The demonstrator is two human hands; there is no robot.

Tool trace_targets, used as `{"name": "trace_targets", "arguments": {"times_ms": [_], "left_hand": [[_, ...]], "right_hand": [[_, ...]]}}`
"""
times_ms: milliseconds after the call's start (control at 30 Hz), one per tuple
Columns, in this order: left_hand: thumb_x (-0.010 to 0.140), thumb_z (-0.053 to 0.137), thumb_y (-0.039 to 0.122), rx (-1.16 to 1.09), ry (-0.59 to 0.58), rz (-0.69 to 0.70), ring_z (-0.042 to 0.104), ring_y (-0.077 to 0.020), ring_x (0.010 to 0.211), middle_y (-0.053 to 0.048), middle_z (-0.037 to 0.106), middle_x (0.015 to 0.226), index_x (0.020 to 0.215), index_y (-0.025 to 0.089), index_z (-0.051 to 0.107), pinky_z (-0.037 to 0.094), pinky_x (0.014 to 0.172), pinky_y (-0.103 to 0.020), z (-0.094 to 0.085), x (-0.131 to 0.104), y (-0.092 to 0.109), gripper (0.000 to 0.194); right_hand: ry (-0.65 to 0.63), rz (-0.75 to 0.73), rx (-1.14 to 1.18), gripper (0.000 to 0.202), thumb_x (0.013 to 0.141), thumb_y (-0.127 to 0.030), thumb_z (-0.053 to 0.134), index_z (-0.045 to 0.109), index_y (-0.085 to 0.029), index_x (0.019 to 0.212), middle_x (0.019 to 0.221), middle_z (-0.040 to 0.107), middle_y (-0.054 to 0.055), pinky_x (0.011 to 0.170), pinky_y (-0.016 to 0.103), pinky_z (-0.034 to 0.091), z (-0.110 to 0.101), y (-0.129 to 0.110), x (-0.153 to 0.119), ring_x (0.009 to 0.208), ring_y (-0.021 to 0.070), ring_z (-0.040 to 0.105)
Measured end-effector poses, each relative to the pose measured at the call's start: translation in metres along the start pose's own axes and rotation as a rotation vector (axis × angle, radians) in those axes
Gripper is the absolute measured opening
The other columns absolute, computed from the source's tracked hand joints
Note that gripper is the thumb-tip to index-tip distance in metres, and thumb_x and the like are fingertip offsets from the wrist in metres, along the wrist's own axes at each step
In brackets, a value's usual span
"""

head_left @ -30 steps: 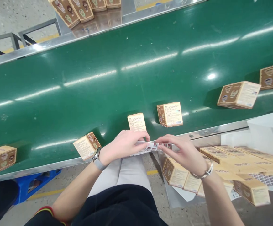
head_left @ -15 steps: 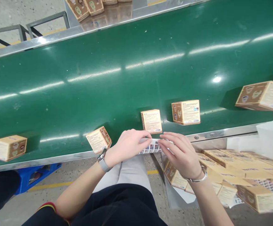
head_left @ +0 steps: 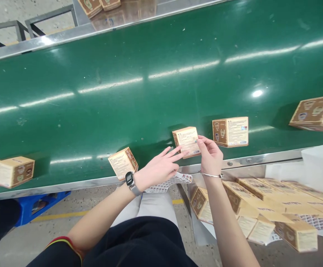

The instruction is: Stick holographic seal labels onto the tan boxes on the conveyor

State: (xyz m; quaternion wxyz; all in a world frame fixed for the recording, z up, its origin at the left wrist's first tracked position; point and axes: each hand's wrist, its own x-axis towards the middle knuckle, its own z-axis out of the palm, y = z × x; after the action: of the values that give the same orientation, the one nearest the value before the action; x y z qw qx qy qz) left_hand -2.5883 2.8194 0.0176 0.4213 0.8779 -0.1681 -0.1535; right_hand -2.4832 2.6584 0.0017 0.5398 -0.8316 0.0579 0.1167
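A small brown-and-cream box (head_left: 187, 139) stands on the green belt (head_left: 150, 100) between my hands. My right hand (head_left: 211, 155) pinches thumb and fingers at the box's right side, on a small sticker. My left hand (head_left: 162, 167) has its fingers spread, their tips over the box's lower front. Below my left hand, a sheet of stickers with a white grid (head_left: 172, 182) hangs near the belt's edge; whether the palm touches it is hidden. Other boxes stand to the left (head_left: 122, 163) and right (head_left: 230, 131).
More boxes lie on the belt at far left (head_left: 15, 172) and far right (head_left: 314, 113). A side table at lower right bears rows of boxes (head_left: 267, 196) and sticker sheets. The belt's metal rim (head_left: 244, 163) runs before me. A blue stool (head_left: 39, 207) is at lower left.
My right hand has moved from the sticker sheet up to the box. My left hand's fingers have spread over the box's front. The nearby boxes have shifted right, and the sheet hangs lower.
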Motion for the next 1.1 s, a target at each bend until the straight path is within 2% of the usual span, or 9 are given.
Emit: {"name": "trace_targets", "arguments": {"times_ms": [400,567,733,800,867,900,967,1033,1100], "left_hand": [[0.092,0.052,0.012,-0.025,-0.029,-0.002,0.022,-0.0245,0.15,-0.002,0.036,0.157,0.073,0.017,0.067,0.024,0.122,-0.051,-0.009,0.025,0.007,0.024],[0.09,0.051,0.01,-0.034,-0.021,0.007,0.022,-0.0252,0.15,-0.003,0.037,0.156,0.069,0.016,0.066,0.024,0.122,-0.052,-0.005,0.032,0.006,0.027],[0.091,0.049,0.011,-0.044,0.008,0.038,0.024,-0.0242,0.149,-0.005,0.039,0.155,0.072,0.016,0.066,0.022,0.123,-0.048,-0.005,0.039,0.012,0.026],[0.092,0.048,0.012,-0.076,0.024,0.04,0.035,-0.023,0.145,-0.006,0.05,0.148,0.077,0.016,0.066,0.025,0.122,-0.044,-0.01,0.035,0.019,0.024],[0.095,0.046,0.015,-0.14,0.004,-0.019,0.06,-0.0212,0.122,-0.005,0.069,0.123,0.082,0.018,0.065,0.039,0.111,-0.04,-0.016,0.024,0.027,0.023],[0.096,0.045,0.018,-0.18,-0.017,-0.07,0.068,-0.0191,0.102,-0.003,0.073,0.105,0.085,0.019,0.064,0.048,0.098,-0.036,-0.02,0.017,0.03,0.022],[0.097,0.045,0.022,-0.266,-0.04,-0.176,0.066,-0.0143,0.068,0.002,0.07,0.075,0.087,0.02,0.063,0.049,0.068,-0.026,-0.026,-0.001,0.036,0.02],[0.095,0.047,0.023,-0.338,-0.013,-0.239,0.057,-0.0115,0.056,0.005,0.062,0.064,0.088,0.021,0.062,0.037,0.054,-0.023,-0.032,-0.02,0.038,0.016],[0.093,0.05,0.023,-0.374,0.03,-0.268,0.052,-0.0097,0.052,0.006,0.058,0.06,0.087,0.022,0.062,0.032,0.052,-0.022,-0.035,-0.037,0.038,0.013]], "right_hand": [[0.063,-0.172,-0.192,0.027,0.078,-0.046,0.068,0.063,-0.019,0.081,0.099,0.067,0.009,0.082,0.038,0.052,-0.008,0.003,0.018,0.092,0.0213,0.064],[0.205,-0.348,-0.338,0.023,0.082,-0.042,0.063,0.058,-0.021,0.089,0.096,0.065,0.006,0.083,0.038,0.051,0.001,0.002,0.015,0.091,0.0202,0.063],[0.322,-0.197,-0.147,0.055,0.072,-0.041,0.068,0.046,-0.022,0.118,0.11,0.06,0.008,0.076,0.037,0.054,-0.003,0.008,0.037,0.077,0.0166,0.064],[0.359,-0.106,-0.095,0.048,0.074,-0.044,0.064,0.05,-0.021,0.113,0.112,0.06,0.01,0.077,0.039,0.055,-0.015,0.004,0.048,0.079,0.0181,0.065],[0.363,-0.097,-0.118,0.04,0.076,-0.046,0.062,0.056,-0.021,0.107,0.11,0.062,0.01,0.081,0.042,0.055,-0.03,-0.008,0.048,0.088,0.0215,0.066],[0.339,-0.132,-0.159,0.037,0.077,-0.045,0.063,0.059,-0.021,0.104,0.109,0.064,0.009,0.084,0.043,0.055,-0.037,-0.017,0.042,0.092,0.023,0.066],[0.198,-0.232,-0.256,0.029,0.079,-0.041,0.066,0.063,-0.021,0.1,0.105,0.068,0.008,0.088,0.044,0.054,-0.048,-0.041,0.021,0.098,0.0242,0.066],[-0.076,-0.275,-0.317,0.019,0.085,-0.036,0.064,0.066,-0.023,0.099,0.099,0.071,0.007,0.087,0.042,0.055,-0.055,-0.065,-0.008,0.094,0.0229,0.068],[-0.405,-0.344,-0.386,0.015,0.091,-0.032,0.06,0.068,-0.024,0.101,0.098,0.073,0.006,0.083,0.039,0.058,-0.056,-0.084,-0.035,0.092,0.0215,0.07]]}}
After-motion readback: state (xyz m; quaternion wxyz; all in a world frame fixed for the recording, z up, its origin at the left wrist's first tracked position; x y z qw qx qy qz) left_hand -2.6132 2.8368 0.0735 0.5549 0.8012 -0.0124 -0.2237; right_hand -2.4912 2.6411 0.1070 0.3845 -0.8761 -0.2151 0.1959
